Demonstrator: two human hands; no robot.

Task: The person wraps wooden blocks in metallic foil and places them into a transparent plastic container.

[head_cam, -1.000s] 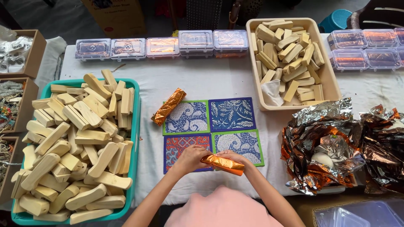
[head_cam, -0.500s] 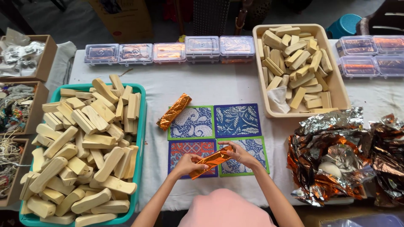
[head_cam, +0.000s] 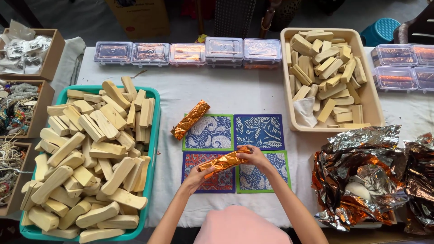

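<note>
Both hands hold one long block wrapped in orange foil [head_cam: 224, 161] above the patterned mats [head_cam: 235, 151]. My left hand [head_cam: 197, 174] grips its lower left end. My right hand [head_cam: 255, 157] pinches the upper right end. The wrapped block is tilted, its right end higher. A second orange foil-wrapped block [head_cam: 190, 119] lies on the white cloth, partly over the upper left mat.
A teal tray [head_cam: 153, 135] heaped with bare wooden blocks sits at left, a beige tray [head_cam: 288, 90] of more blocks at back right. Clear lidded boxes [head_cam: 187, 53] line the far edge. Crumpled foil sheets [head_cam: 366, 176] lie at right. Open cardboard boxes [head_cam: 31, 108] stand at far left.
The wrapped block has turned from tilting down to the right into tilting up to the right, and both hands have moved slightly away from me over the mats.
</note>
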